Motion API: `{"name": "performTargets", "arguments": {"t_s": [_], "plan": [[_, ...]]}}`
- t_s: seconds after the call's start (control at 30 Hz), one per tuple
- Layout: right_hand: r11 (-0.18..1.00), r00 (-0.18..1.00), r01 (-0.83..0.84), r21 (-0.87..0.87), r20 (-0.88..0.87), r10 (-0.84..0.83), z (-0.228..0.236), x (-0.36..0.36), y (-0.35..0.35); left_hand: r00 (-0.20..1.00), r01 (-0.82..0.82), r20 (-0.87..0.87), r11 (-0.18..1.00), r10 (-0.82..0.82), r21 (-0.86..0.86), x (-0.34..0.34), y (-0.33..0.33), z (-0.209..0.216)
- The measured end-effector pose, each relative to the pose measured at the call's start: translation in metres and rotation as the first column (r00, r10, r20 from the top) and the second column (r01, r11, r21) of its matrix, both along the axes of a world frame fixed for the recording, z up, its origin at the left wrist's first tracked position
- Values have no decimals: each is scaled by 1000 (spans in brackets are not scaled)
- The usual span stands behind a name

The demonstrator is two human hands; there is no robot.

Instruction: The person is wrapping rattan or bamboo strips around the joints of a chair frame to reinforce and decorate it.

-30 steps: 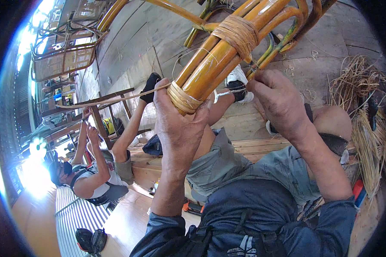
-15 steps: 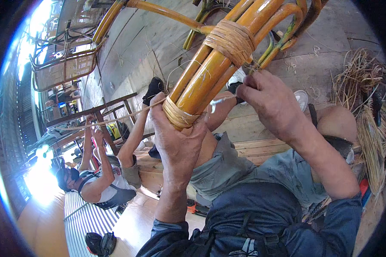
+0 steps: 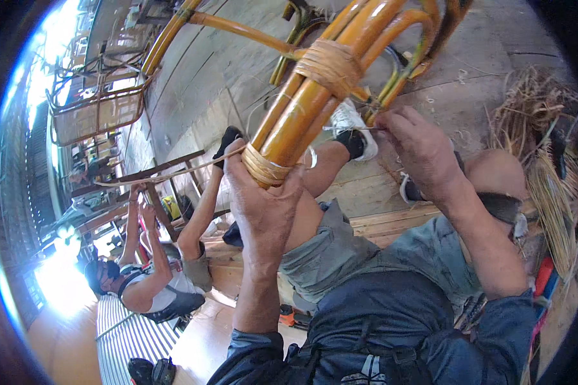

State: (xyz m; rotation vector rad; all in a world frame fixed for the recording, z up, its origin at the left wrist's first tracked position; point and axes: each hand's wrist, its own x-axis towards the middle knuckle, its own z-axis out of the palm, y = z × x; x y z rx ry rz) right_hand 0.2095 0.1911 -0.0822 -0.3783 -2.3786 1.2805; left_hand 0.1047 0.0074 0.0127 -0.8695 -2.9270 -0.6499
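Observation:
A bundle of glossy rattan poles (image 3: 295, 119) slants up and away from me, part of a piece of rattan furniture. A wide wrapped binding (image 3: 331, 67) circles it higher up, and a narrower binding (image 3: 263, 168) circles its near end. My left hand (image 3: 260, 215) is closed round that near end, thumb along the binding. From beside the thumb a long pale rattan strip (image 3: 173, 173) trails leftward. Right of the poles, my right hand (image 3: 424, 154) pinches a thin strip that stretches left toward the bundle. Where the strip meets the binding is partly hidden.
Another person (image 3: 151, 282) sits at the left, arms raised at a dark wooden frame (image 3: 154, 192). A heap of loose fibre strips (image 3: 533, 115) lies at the right. Rattan chair frames (image 3: 96, 109) stand at upper left. Strip scraps litter the plank floor (image 3: 199, 96).
My right hand has moved slightly right and down from the poles, drawing the thin strip out. The strip's left-hand tail has shortened. The pole bundle has shifted a little left in view.

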Motion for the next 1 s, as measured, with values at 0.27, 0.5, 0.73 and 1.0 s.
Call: {"name": "performTargets", "arguments": {"t_s": [0.27, 0.5, 0.73, 1.0], "plan": [[662, 633, 749, 38, 254, -731, -5, 244, 47, 996, 7, -84, 1000, -7, -9, -4, -1, -9], [700, 579, 618, 358, 394, -714, -88, 379, -12, 994, -111, 10, 989, 113, -93, 1, -2, 1], [571, 444, 799, 186, 458, -770, -15, 295, 15, 973, -137, 202, 983, 110, 125, 4, 0, 14], [998, 871, -64, -12, -489, 50, 125, -64, -88, 970, -62, 242, 993, 35, 101, 4, -15, -2]]}}
